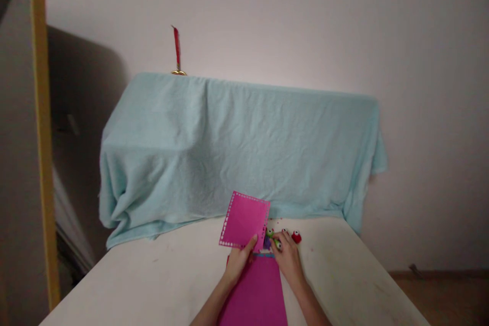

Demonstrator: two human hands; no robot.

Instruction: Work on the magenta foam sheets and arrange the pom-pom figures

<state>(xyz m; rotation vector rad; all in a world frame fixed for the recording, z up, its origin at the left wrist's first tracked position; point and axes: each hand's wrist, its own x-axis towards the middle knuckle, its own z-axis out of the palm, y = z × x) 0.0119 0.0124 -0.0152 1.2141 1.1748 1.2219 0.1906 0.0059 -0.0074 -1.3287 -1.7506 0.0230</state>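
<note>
My left hand grips the lower edge of a pink sheet, its thumb on the front; small cut-out holes run along the sheet's border. The sheet is raised and tilted above the table. Just right of it, my right hand has its fingers bent together at small green pieces with eyes; whether it holds one is too small to tell. A red piece with an eye lies beyond its fingers. Below both hands a larger magenta sheet lies on the table, a blue strip at its top.
The white table carries tiny red bits near its far edge. A light blue cloth covers a long raised shape behind. A yellow-edged panel stands at the left. A red hanging ornament is on the wall.
</note>
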